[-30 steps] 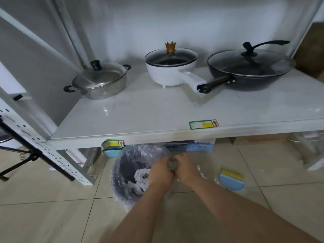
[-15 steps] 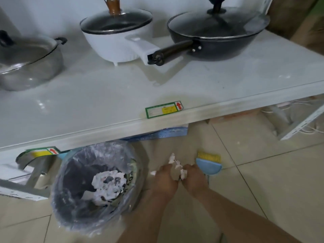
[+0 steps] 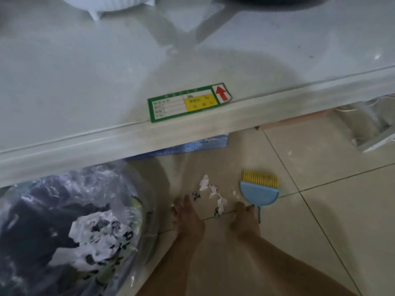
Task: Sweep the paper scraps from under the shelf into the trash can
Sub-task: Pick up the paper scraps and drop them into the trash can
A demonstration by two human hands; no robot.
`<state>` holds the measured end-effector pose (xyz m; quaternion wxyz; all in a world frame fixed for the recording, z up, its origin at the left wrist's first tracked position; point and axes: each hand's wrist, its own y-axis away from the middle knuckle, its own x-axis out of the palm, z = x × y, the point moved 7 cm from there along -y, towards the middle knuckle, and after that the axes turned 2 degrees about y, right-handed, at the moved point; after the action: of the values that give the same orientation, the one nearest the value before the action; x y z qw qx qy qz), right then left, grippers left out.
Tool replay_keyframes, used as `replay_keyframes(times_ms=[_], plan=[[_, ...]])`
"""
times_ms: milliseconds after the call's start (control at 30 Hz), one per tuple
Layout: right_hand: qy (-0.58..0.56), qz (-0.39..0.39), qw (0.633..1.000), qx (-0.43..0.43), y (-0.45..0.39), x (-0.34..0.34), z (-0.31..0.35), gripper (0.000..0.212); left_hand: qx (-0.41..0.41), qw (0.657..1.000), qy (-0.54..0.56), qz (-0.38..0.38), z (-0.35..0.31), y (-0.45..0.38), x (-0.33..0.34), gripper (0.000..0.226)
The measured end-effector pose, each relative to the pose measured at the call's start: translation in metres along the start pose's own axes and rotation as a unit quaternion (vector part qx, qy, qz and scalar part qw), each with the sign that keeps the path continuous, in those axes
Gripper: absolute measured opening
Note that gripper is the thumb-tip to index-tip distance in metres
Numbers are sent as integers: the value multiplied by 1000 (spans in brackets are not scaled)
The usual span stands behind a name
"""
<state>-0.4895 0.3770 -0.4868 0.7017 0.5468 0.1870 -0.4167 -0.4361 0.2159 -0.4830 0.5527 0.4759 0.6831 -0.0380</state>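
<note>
Resting my left hand (image 3: 187, 218) and right hand (image 3: 245, 221) flat on the floor, both open, gripping nothing, flanking paper scraps (image 3: 213, 195); brush (image 3: 259, 189) touching right fingers, trash can (image 3: 136, 201) left.

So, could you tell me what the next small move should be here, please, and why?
Probably draw both hands together to gather the paper scraps: they lie loose on the tile between the left hand and right hand, with the trash can just left.
</note>
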Motion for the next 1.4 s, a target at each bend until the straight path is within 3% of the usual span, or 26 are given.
replay_keyframes(times_ms=[200,267,400,567,733,900,1033,1233,1333,1400], plan=[[-31,-1,999,-34,-13,11,26,42,-25,1000,8,7,2,-16,9,65],[-55,3,998,-41,-17,15,34,43,-1,1000,24,14,-7,-19,13,62],[-99,-11,992,-81,-17,13,50,27,83,996,39,20,-27,-23,17,53],[-76,-100,991,-43,-30,-15,39,48,83,994,48,-56,-21,-32,-4,58],[-5,-78,997,-29,-46,-12,33,46,114,993,-27,32,-37,-51,6,73],[19,-20,993,-114,-44,3,52,37,116,989,-69,65,-37,-55,29,79],[7,7,993,-114,-29,19,52,41,100,994,-38,12,-23,-36,35,51],[-26,27,994,-106,-15,26,49,22,115,992,21,40,-23,-19,31,16],[-73,34,994,-74,-11,22,47,15,79,990,107,50,-21,-13,28,28],[-67,27,994,-78,-7,16,49,16,58,984,161,48,-22,-8,22,19]])
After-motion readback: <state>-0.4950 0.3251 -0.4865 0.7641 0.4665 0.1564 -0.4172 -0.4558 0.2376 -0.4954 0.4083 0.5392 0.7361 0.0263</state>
